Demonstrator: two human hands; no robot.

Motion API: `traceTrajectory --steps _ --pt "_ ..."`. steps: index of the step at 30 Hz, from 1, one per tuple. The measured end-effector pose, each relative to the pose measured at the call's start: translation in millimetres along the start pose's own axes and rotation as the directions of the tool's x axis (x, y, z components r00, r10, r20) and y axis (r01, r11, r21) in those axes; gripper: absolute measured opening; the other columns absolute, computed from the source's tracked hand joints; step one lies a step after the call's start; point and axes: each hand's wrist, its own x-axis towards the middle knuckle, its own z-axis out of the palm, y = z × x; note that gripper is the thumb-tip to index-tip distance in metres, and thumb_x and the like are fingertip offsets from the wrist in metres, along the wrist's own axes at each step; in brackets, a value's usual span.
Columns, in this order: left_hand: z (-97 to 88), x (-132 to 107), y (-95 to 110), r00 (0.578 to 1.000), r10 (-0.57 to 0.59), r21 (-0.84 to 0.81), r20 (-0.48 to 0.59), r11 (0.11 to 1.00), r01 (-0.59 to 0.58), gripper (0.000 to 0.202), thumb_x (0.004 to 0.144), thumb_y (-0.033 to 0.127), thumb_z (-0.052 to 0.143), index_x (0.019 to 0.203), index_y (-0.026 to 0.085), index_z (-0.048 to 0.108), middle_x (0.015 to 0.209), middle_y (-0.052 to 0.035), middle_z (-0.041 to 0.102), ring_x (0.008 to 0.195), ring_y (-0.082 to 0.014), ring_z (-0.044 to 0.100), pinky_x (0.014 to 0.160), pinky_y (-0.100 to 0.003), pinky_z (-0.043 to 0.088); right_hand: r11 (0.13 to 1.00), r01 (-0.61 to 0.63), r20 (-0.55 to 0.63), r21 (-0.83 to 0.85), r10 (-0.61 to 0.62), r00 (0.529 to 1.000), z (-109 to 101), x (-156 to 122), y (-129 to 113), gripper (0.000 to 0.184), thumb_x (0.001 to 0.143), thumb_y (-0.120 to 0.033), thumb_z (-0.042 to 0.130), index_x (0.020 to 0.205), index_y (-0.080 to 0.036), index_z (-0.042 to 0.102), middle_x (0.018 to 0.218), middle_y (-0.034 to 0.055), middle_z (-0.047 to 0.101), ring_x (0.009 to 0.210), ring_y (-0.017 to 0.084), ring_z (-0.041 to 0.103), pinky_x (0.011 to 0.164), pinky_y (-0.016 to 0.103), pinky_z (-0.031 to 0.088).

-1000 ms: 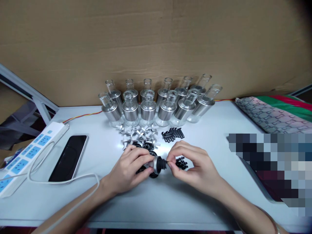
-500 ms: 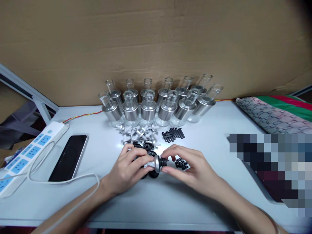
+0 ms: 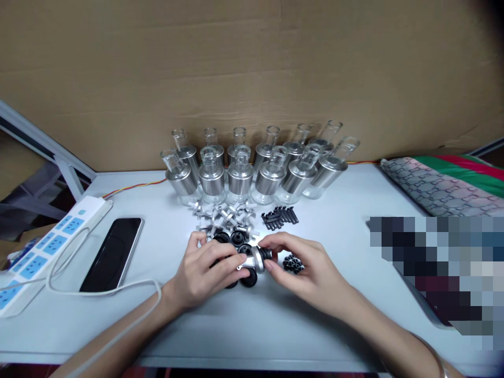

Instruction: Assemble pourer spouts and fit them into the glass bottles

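A silver bottle pourer (image 3: pixel 257 260) with a black ribbed stopper lies sideways between my hands, just above the table. My left hand (image 3: pixel 205 269) is closed round its metal spout end. At the other end, the thumb and fingers of my right hand (image 3: pixel 305 265) pinch the black stopper (image 3: pixel 266 253). Round black caps (image 3: pixel 238 238) lie under and behind my left fingers, which partly hide them. Beyond these is a heap of silver spout pieces (image 3: pixel 226 215). Small black rings (image 3: pixel 293 264) sit by my right fingers, with black plastic strips (image 3: pixel 280 217) farther back.
Two rows of glass bottles (image 3: pixel 241 176) with metal bands stand along the cardboard wall (image 3: pixel 252 63). On the left are a phone (image 3: pixel 112 254), a power strip (image 3: pixel 53 245) and a white cable (image 3: pixel 129 285) crossing my left forearm. A patterned bundle (image 3: pixel 441 181) lies at right.
The pourer has shifted slightly right and tilted, its stopper end now higher. My right fingers have closed in farther round the stopper. The parts on the table have stayed put.
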Motion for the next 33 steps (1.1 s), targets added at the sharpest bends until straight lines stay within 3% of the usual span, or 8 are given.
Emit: traceTrajectory --steps 6,13,18,26,33 --pt "1.6 -2.5 -2.2 0.999 -0.040 -0.013 -0.019 0.999 0.040 0.016 0.095 0.033 0.055 0.095 0.018 0.058 0.081 -0.0006 0.069 0.062 -0.0116 0.062 0.071 -0.032 0.032 0.998 -0.053 0.003 0.036 0.053 0.999 -0.8 1.7 -2.3 0.012 0.083 -0.017 0.057 0.094 -0.018 0.063 0.076 0.0019 0.069 0.067 0.013 0.064 0.064 0.022 0.052" --pt "-1.7 0.6 -2.7 1.000 -0.012 -0.007 0.002 1.000 0.012 0.018 0.098 0.031 0.048 0.090 0.017 0.057 0.076 -0.0007 0.070 0.061 -0.0116 0.060 0.069 -0.032 0.031 0.962 -0.190 0.104 0.197 0.172 0.980 -0.2 0.6 -4.4 0.009 0.082 -0.023 0.062 0.090 -0.018 0.064 0.076 0.0022 0.071 0.067 0.014 0.065 0.064 0.024 0.053" --pt "-2.7 0.9 -1.9 1.000 -0.019 0.007 0.023 1.000 0.018 0.017 0.099 0.027 0.046 0.091 0.017 0.058 0.074 -0.0010 0.070 0.060 -0.0116 0.060 0.068 -0.032 0.030 0.922 -0.249 0.109 0.295 0.226 0.968 1.6 -1.9 -6.4 0.013 0.078 -0.025 0.069 0.087 -0.017 0.064 0.072 0.0011 0.068 0.063 0.013 0.062 0.061 0.024 0.052" --pt "-1.5 0.2 -2.2 0.999 0.036 -0.010 0.004 0.999 -0.036 0.015 0.097 0.027 0.048 0.093 0.015 0.057 0.071 -0.0018 0.069 0.057 -0.0124 0.057 0.068 -0.033 0.030 0.989 -0.025 0.065 0.148 0.016 0.998 -0.2 -5.5 -4.3 0.010 0.081 -0.015 0.065 0.088 -0.017 0.059 0.076 0.0018 0.064 0.068 0.013 0.060 0.064 0.024 0.049" --pt "-3.9 2.8 -0.8 0.999 -0.015 -0.083 0.028 0.996 0.017 0.016 0.097 0.026 0.048 0.092 0.014 0.057 0.073 -0.0024 0.069 0.058 -0.0124 0.056 0.068 -0.032 0.029 0.990 0.134 0.072 0.049 -0.137 0.988 -0.7 -4.4 -6.4 0.009 0.088 -0.015 0.058 0.097 -0.014 0.059 0.086 0.0078 0.066 0.079 0.017 0.062 0.070 0.028 0.052"
